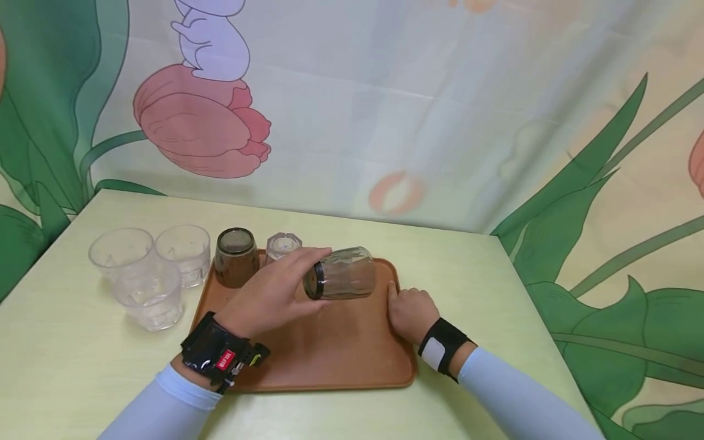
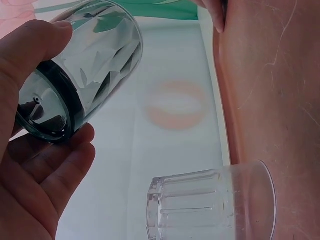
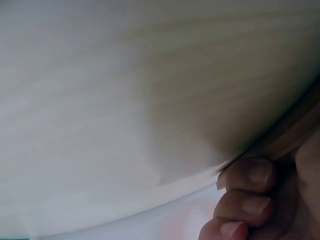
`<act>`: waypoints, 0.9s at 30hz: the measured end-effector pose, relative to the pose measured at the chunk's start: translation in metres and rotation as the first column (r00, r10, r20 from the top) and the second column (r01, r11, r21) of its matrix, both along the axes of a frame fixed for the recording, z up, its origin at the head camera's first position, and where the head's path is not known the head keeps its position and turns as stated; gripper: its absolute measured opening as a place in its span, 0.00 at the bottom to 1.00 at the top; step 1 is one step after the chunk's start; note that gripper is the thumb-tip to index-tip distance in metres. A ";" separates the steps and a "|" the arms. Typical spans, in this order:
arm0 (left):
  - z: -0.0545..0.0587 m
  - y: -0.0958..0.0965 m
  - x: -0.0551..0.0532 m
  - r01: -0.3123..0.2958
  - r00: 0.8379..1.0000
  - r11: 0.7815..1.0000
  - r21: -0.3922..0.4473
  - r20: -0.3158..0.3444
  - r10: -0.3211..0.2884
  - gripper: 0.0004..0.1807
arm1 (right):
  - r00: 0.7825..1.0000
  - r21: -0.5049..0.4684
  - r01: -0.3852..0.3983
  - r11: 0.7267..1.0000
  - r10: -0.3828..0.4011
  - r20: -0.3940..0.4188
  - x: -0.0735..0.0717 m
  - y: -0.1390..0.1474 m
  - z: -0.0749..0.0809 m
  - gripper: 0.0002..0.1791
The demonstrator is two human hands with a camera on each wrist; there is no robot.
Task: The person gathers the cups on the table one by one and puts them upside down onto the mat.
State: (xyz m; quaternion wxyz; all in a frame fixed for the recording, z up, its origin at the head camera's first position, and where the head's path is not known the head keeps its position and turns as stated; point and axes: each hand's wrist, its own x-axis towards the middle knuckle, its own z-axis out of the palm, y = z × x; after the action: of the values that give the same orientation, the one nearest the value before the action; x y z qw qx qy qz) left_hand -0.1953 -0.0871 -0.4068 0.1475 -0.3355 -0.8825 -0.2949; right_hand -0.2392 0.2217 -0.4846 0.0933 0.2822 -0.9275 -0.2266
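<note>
My left hand (image 1: 277, 287) holds a grey-tinted glass (image 1: 349, 275) on its side above the brown tray (image 1: 352, 360). Thumb and fingers grip it round the dark, thick base (image 2: 62, 102), and its mouth points right. At the tray's right edge, my right hand (image 1: 412, 311) grips the rim, thumb along the top; its curled fingers (image 3: 247, 207) show beside the rim in the right wrist view. Another grey glass (image 1: 235, 263) stands upside down at the tray's back left. Beside it is an upturned clear glass (image 1: 283, 243), partly hidden behind my left hand.
Three clear glasses stand upright in a cluster left of the tray: one at the back left (image 1: 118, 250), one beside it (image 1: 184, 253) and a nearer one (image 1: 151, 299). A printed curtain (image 1: 330, 122) hangs behind the pale table (image 1: 467, 269).
</note>
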 end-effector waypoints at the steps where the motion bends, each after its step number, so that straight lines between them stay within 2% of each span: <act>1: 0.000 0.000 0.000 -0.004 1.000 1.000 -0.003 0.000 0.004 0.46 | 1.000 -0.002 -0.001 1.000 0.001 -0.006 0.001 -0.001 0.001 0.23; 9: 0.001 0.000 -0.002 -0.016 1.000 0.999 -0.038 0.013 0.016 0.45 | 1.000 0.020 0.013 1.000 -0.013 -0.013 0.000 -0.001 -0.003 0.23; 18: 0.016 0.000 -0.012 -0.031 0.999 0.994 -0.108 0.023 0.033 0.46 | 1.000 0.002 0.009 1.000 -0.009 -0.030 -0.004 0.002 -0.011 0.23; 27: 0.025 0.000 -0.021 -0.034 0.999 0.990 -0.135 0.019 0.037 0.45 | 0.999 -0.005 0.006 1.000 -0.006 -0.044 -0.001 0.000 -0.006 0.22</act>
State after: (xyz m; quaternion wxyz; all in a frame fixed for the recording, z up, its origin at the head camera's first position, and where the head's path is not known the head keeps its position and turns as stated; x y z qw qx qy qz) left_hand -0.2168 -0.0869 -0.3821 0.1202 -0.3258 -0.9076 -0.2359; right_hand -0.2399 0.2214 -0.4908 0.1135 0.2742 -0.9266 -0.2309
